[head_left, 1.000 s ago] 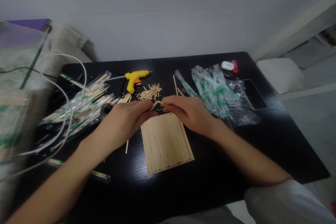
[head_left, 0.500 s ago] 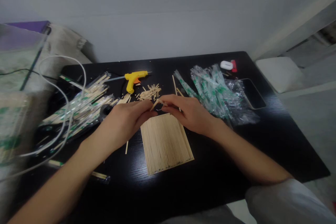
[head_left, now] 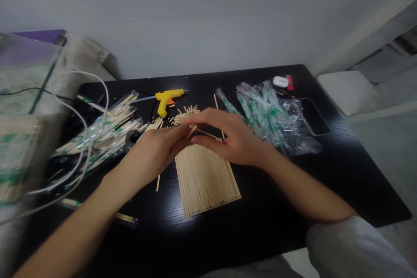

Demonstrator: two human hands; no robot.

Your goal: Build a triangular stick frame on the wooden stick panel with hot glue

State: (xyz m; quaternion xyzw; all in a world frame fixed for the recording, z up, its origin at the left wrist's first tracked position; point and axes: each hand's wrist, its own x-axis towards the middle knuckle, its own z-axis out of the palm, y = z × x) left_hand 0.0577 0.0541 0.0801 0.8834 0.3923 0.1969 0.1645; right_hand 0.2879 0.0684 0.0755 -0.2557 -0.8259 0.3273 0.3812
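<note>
Stick (head_left: 193,130): bent or snapped, near far edge of panel (head_left: 208,178)
Left hand (head_left: 159,141): pinching one end
Right hand (head_left: 233,134): curled around the other
Panel: close-set, seemingly done
Short pieces (head_left: 184,116): heaped beyond
Wrapped sticks (head_left: 114,130): many left

Dim, grey light | soft glare on black tabletop (head_left: 171,220) | left-edge packet (head_left: 17,156) blurred | corners stretched

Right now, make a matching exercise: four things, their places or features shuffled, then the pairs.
1. Yellow plastic glue gun
2. Held thin pale wooden stick
3. Flat tan mat of wooden sticks
4. Small white rounded case

A. Of these, nearest the front of the black table
B. Beside a red object
C. Has an orange trigger
D. Where the fingers meet

Pairs: 1-C; 2-D; 3-A; 4-B
</note>
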